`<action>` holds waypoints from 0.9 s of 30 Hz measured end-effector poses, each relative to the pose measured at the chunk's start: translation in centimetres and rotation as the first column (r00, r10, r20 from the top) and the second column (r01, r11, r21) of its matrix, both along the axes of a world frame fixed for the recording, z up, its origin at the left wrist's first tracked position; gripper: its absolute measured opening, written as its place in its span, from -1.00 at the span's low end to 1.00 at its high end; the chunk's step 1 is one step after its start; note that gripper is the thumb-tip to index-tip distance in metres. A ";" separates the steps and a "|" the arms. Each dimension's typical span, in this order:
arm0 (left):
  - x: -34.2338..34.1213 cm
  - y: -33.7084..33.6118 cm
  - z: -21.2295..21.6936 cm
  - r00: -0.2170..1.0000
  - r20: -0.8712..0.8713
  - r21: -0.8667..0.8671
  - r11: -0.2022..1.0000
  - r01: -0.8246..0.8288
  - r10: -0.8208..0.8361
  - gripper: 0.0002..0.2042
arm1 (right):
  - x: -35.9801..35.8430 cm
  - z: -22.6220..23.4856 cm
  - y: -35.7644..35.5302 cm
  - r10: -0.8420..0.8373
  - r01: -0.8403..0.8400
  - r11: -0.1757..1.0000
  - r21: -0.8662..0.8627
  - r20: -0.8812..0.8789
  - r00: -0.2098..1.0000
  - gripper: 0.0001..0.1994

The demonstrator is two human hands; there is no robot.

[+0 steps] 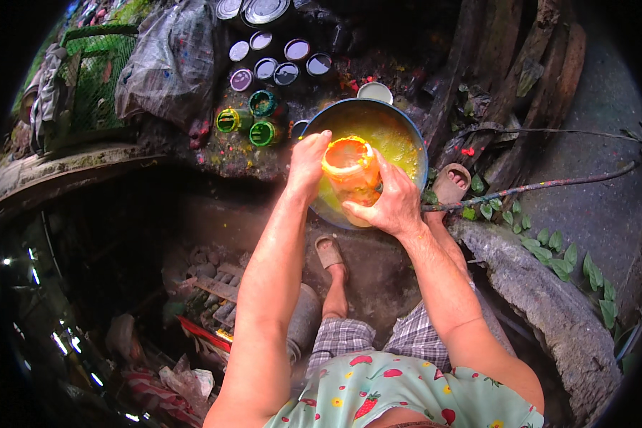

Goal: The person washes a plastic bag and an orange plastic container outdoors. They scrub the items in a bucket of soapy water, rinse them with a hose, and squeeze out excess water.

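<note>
Over a wide basin (422,143) with a blue rim and yellow liquid inside, I hold a clear jar (357,187) smeared with orange and yellow paint. Its open mouth tilts up toward me. My right hand (394,196) is closed around its right side, thumb across the front. Against the left side, near the rim, my left hand (307,162) is closed with its thumb pointing up; its fingers are mostly hidden. Left of the basin stand a yellow paint jar (228,120), a green jar (262,133) and a teal jar (262,103).
Several round lids (286,73) lie beyond the jars, and a pale lid (375,92) is behind the basin. A thin branch (528,189) juts in from the right, above a rough stone edge (542,285). Wooden posts (506,78) stand at the far right.
</note>
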State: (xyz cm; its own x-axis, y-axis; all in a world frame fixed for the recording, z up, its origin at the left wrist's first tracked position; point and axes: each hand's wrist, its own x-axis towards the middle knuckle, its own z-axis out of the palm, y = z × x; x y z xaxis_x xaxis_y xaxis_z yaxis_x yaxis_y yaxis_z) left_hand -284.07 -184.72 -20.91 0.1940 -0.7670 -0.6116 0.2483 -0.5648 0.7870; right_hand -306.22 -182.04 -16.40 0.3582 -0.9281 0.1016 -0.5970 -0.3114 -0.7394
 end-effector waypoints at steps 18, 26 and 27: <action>2.2 -1.4 6.3 -0.028 0.901 0.213 0.388 0.897 -0.432 -0.77 | 1.2 0.0 2.1 0.113 -0.121 0.992 -0.036 -0.165 0.980 0.04; 2.6 -1.3 5.9 0.100 0.871 0.117 0.400 0.909 -0.481 -0.77 | 1.0 0.1 2.1 0.106 -0.115 0.992 -0.049 -0.166 0.980 0.05; 2.6 -1.3 6.0 0.059 0.884 0.128 0.362 0.923 -0.464 -0.77 | 1.0 0.1 2.2 0.109 -0.118 0.992 -0.043 -0.166 0.980 0.05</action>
